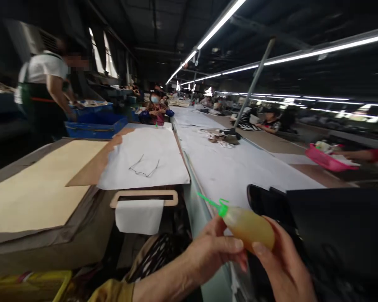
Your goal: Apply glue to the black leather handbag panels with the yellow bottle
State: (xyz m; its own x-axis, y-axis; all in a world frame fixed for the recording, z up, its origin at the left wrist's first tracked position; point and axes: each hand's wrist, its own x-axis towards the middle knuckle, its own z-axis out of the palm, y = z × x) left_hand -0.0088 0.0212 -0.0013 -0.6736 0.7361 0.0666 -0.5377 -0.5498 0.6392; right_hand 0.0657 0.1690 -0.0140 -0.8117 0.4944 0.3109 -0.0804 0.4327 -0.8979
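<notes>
Both my hands hold a small squeeze bottle (247, 225) of amber liquid with a thin green nozzle pointing up and left. My left hand (212, 251) pinches the bottle from below near its neck, fingers closed. Around the bottle's rear end wraps my right hand (283, 268). Just behind the bottle lies a stack of black pieces (334, 226) on the white belt (233, 167).
A white sheet (145, 161) and tan cardboard (40, 180) cover the table on the left. A paper-roll holder (143, 199) hangs at its edge. A person in a white shirt (45, 92) stands by blue crates (96, 123). A pink basket (329, 161) sits far right. Other workers sit further along the line.
</notes>
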